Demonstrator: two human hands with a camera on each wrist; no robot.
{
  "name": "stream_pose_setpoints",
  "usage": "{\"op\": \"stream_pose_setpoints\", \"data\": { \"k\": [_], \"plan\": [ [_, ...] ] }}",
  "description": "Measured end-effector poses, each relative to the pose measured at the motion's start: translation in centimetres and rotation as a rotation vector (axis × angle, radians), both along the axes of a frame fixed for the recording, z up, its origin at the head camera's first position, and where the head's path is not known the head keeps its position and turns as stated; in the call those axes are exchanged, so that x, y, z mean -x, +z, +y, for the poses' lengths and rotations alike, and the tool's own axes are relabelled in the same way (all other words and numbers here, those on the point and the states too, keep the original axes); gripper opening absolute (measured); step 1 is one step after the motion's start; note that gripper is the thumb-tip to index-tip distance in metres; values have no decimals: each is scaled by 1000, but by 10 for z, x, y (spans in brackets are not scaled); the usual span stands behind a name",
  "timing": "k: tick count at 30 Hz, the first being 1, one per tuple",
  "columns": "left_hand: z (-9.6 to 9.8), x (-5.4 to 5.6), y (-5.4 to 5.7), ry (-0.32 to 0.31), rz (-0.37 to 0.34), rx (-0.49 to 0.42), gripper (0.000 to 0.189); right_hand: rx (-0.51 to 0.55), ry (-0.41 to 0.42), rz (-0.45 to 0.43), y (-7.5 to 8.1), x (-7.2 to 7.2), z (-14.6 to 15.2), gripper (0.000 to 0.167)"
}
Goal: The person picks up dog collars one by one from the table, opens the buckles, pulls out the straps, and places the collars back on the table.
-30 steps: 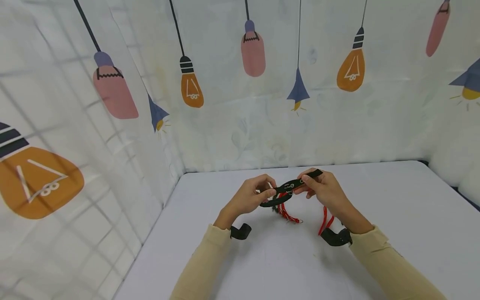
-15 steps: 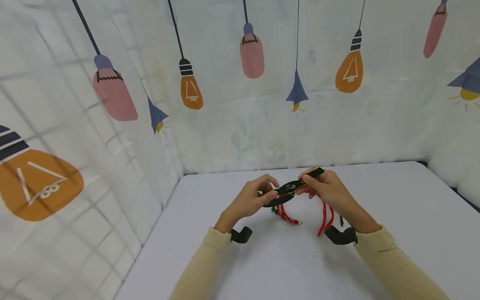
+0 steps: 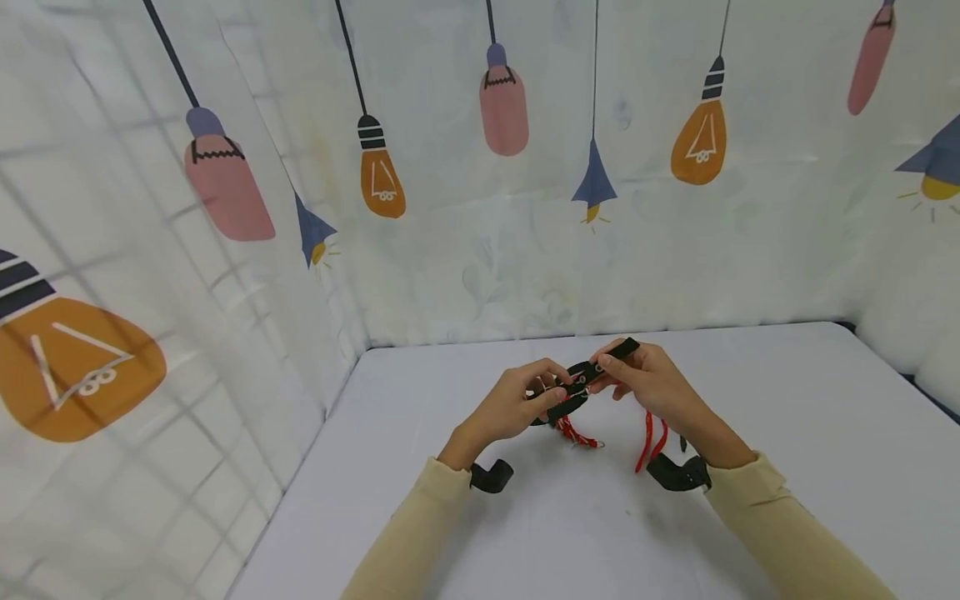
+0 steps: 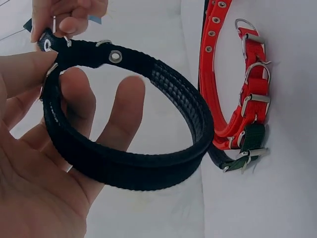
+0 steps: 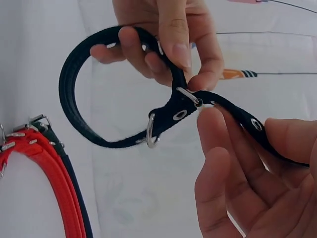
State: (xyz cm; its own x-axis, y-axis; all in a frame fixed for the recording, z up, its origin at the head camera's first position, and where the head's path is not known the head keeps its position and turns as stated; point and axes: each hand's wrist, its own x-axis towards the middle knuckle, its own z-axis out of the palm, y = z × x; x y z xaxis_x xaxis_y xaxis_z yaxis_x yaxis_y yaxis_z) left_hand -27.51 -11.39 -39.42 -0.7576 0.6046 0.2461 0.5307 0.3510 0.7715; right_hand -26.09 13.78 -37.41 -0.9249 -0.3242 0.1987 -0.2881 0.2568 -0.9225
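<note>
A dark dog collar [image 3: 567,408] with metal eyelets is held up above the table, bent into a loop. My left hand [image 3: 517,404] pinches it beside the buckle, thumb on one side and fingers inside the loop. With thumb and fingers, my right hand [image 3: 651,382] grips the strap's free end. In the right wrist view the strap [image 5: 233,111] runs through the metal buckle frame [image 5: 188,95], and a D-ring [image 5: 151,131] hangs on the loop. The left wrist view shows the padded band [image 4: 143,171] in front of the left palm.
Red collars [image 4: 255,84] with metal rings and buckles lie on the white table [image 3: 562,533] behind and below the hands. A dark green collar [image 4: 247,153] lies against them. A patterned cloth wall [image 3: 465,283] stands along the table's far edge.
My left hand has shifted right, closer to my right hand, along the collar. The collar's loop has turned and the strap end has dipped slightly. The collars on the table stay put.
</note>
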Motion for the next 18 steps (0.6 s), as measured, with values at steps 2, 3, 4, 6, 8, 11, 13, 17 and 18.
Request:
{"op": "stream_pose_setpoints", "data": {
  "k": [2, 3, 4, 6, 8, 11, 13, 17, 18],
  "plan": [
    [-1, -1, 0, -20, -26, -6, 21, -21, -14, 17, 0, 0, 0, 33],
    [-1, -1, 0, -28, -36, -9, 22, -33, -26, 28, -1, -1, 0, 32],
    [-1, -1, 1, -34, -44, -7, 22, -48, -40, 40, 0, -1, 1, 31],
    [-2, -1, 1, -45, -62, -5, 22, -70, -62, 57, 0, -2, 2, 29],
    [-2, 0, 1, -55, -81, -6, 21, -87, -78, 67, 1, -3, 2, 29],
    [-2, 0, 0, -74, -108, -10, 19, -100, -87, 74, 2, -4, 2, 28],
    [-3, 1, 0, -83, -125, -12, 18, -100, -81, 73, 2, -3, 2, 28],
    [-3, 1, 1, -98, -141, -12, 16, -104, -68, 86, 2, -3, 2, 27],
    [-3, 1, 1, -98, -141, -10, 15, -104, -67, 88, 2, -3, 2, 26]
  ]
}}
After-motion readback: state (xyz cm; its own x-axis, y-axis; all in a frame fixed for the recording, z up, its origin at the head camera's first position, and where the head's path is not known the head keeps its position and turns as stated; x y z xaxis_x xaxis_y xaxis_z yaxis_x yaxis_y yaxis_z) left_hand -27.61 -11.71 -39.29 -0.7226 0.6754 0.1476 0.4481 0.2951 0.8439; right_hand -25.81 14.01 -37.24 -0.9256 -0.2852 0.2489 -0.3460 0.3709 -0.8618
